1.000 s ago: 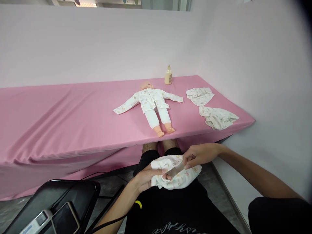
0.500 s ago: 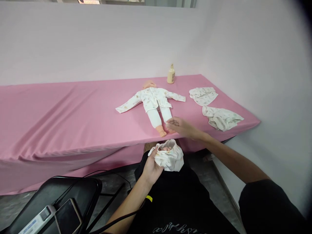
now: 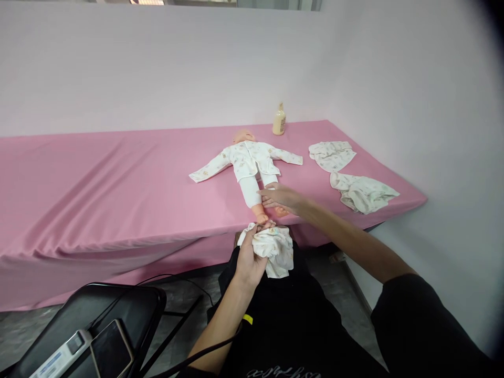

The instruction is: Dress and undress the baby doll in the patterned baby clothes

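Note:
A doll (image 3: 250, 190) lies on its back on the pink-covered table, wearing a white printed jacket and white leg coverings, its bare feet toward me. My left hand (image 3: 249, 261) is closed around a bunched white printed baby garment (image 3: 277, 249), just in front of the doll's feet. Some of its fingertips poke out of the garment's upper opening beside the foot on the left. Over the doll's right-side leg reaches my right hand (image 3: 281, 198), fingers extended and loosely bent, their tips at the inner side of the other leg.
A cream pump bottle (image 3: 279, 121) stands behind the doll near the wall. Two white printed cloth pieces (image 3: 333, 155) (image 3: 364, 193) lie to the right on the pink tablecloth (image 3: 118, 199). A black chair (image 3: 151, 299) at lower left bears a phone (image 3: 112, 349) and a white device (image 3: 63, 357).
My right hand has moved left across the doll's legs. My left hand has raised the bunched garment slightly toward the foot, and the garment now hangs down on its right side.

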Motion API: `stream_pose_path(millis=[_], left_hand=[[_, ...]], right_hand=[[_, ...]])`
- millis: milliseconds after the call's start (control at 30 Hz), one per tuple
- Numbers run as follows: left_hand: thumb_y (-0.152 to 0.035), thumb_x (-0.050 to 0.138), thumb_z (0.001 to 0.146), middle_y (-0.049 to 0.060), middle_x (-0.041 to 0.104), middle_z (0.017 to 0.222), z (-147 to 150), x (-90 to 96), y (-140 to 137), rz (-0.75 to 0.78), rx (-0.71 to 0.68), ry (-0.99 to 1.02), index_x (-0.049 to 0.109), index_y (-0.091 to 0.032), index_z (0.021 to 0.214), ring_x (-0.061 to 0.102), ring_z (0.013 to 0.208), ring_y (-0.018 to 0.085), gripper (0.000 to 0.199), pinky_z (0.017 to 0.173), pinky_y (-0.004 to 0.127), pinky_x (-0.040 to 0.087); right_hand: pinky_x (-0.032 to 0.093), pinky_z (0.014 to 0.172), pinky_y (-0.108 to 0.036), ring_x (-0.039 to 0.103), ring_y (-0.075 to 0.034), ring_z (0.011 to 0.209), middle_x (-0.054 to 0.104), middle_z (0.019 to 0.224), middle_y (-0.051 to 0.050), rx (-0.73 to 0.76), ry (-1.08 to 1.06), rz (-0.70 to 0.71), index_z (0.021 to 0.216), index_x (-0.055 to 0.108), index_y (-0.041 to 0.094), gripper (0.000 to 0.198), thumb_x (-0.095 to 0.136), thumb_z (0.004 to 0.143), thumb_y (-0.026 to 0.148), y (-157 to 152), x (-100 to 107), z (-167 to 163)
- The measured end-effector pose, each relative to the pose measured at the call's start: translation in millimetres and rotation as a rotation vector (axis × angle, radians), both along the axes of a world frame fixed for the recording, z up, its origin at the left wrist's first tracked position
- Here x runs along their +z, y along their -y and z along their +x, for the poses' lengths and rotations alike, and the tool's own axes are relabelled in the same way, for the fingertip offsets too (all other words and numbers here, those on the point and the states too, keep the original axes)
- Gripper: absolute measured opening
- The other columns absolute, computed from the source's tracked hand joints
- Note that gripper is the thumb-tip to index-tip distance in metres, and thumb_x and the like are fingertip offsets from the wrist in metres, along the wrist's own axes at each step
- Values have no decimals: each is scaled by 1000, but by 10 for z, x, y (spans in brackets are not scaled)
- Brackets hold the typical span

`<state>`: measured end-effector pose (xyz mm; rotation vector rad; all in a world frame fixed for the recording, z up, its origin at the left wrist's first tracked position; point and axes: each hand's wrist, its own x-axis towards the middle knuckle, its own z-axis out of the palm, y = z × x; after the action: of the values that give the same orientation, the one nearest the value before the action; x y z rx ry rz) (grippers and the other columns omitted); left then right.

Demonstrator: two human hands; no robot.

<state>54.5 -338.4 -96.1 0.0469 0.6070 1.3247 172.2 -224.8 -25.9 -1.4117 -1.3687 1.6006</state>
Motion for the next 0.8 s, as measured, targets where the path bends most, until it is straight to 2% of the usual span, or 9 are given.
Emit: stream_pose_path(millis=[133,267,467,667,733,800], left_hand=[[-19,61,91,9,73,93,-33,0,-9,-4,37,-33,66,-11,86,72,90,20,10,91,34,56],[-22,60,93,7,72,92,-65,-17,19,2,62,-39,65,-12,91,71,85,17,11,84,29,57],[-21,59,95,3,69,90,-67,33,-18,72,59,10,64,-14,102,68,79,11,11,74,21,56],[-32,65,93,5,69,108,-23,218,-52,186,38,29,65,-19,112,68,99,17,23,94,33,56],[-35,65,92,5,68,111,-14,276,-57,207,25,33,65,-20,113,67,103,19,26,96,35,55],[-38,63,93,5,67,107,-9,322,-67,247,-12,23,66,-19,108,67,100,18,24,94,35,55]], right_hand=[[61,84,-33,70,-24,99,69,100,-14,16,-8,0,119,50,14,45,74,86,31,-24,1,-11],[58,89,-33,69,-24,100,70,96,-13,71,10,-5,106,56,14,31,70,88,36,-4,48,11],[54,88,-28,69,-21,97,69,101,-15,150,-72,22,104,59,8,31,62,92,37,-12,26,106],[58,84,-29,69,-22,95,71,94,-10,223,-181,43,93,62,17,17,67,88,33,-35,-42,133],[59,76,-29,69,-21,89,70,88,-9,188,-147,34,100,61,17,21,70,85,30,-17,-28,116],[55,61,-27,67,-19,74,66,78,-5,164,-60,24,114,58,16,36,71,84,29,2,-14,93]])
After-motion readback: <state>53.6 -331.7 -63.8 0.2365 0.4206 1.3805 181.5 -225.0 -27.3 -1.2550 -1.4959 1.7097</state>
